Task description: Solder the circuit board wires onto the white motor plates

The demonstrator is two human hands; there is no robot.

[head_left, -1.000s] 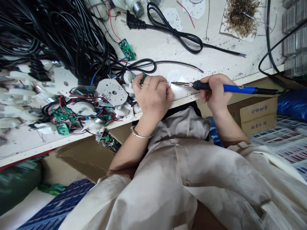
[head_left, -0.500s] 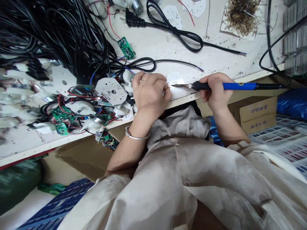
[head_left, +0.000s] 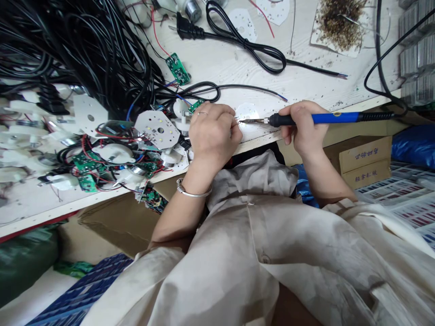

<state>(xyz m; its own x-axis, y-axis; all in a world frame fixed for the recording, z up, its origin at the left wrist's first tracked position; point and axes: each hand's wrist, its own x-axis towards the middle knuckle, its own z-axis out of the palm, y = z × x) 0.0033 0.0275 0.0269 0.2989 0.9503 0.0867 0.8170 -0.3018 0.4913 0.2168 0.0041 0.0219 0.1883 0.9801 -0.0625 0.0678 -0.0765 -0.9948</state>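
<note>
In my right hand [head_left: 305, 124] is a blue and black soldering iron [head_left: 336, 118], lying nearly level and pointing left. Its metal tip ends right beside the fingers of my left hand [head_left: 216, 136], where a thin bit of wire seems to show. My left hand is closed in a pinch near the table's front edge; what it grips is hidden under the fingers. A small green circuit board [head_left: 196, 106] peeks out behind its knuckles. Just past the iron's tip lies a white LED plate [head_left: 247, 111].
A heap of black power cords [head_left: 102, 50] fills the back left. White motor units, boards and an LED plate [head_left: 157, 129] crowd the left. A plug cord [head_left: 249, 45] lies behind my hands. Brown crumbs on a card [head_left: 340, 25] are at the back right. The iron's cable [head_left: 380, 59] runs right.
The soldering iron and my right hand have shifted slightly left, bringing the tip closer to my left fingers. A green board now shows behind my left knuckles.
</note>
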